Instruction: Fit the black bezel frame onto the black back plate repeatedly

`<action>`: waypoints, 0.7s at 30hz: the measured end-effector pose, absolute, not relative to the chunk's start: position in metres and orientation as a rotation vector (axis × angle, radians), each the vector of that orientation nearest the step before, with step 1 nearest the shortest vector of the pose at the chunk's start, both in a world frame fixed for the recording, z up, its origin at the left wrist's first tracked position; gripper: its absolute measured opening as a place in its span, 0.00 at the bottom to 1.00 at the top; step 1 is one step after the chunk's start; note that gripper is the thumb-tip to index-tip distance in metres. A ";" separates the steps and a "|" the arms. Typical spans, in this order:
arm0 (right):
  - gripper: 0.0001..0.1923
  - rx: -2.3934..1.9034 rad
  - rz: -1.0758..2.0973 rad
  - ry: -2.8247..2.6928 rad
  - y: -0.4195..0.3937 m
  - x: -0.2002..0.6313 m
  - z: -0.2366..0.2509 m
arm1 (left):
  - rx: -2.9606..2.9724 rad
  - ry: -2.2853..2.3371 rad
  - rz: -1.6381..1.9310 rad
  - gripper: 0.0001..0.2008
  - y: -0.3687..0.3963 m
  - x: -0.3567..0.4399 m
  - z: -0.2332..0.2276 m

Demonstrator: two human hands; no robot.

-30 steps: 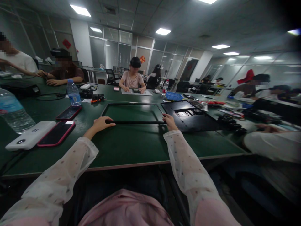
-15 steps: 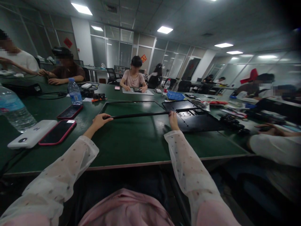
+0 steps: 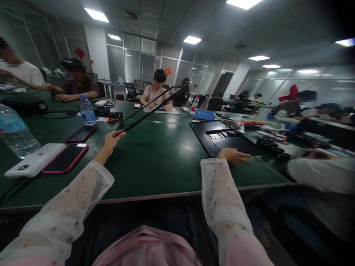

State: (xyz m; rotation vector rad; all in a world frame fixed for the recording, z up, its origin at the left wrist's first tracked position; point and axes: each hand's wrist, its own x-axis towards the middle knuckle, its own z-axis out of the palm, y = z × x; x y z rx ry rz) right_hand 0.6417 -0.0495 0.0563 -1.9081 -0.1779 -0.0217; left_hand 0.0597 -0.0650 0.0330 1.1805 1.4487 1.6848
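above the table, left hand (image 3: pixel 111 139) grips frame (image 3: pixel 151 107).

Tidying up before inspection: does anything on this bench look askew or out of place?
Yes. The thin black frame is tipped up steeply off the green table, held at one corner by the left hand alone. The right hand rests flat on the black panel, which lies level.
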 end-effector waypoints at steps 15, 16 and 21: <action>0.55 -1.643 0.245 -0.415 -0.010 0.591 0.022 | 0.853 1.325 1.838 0.27 -0.070 0.060 0.044; 0.55 -1.643 0.250 -0.447 -0.010 0.587 0.020 | 0.843 1.321 1.838 0.26 -0.070 0.060 0.043; 0.55 -1.600 0.294 -0.729 -0.006 0.578 0.016 | 0.830 1.321 1.801 0.23 -0.070 0.061 0.042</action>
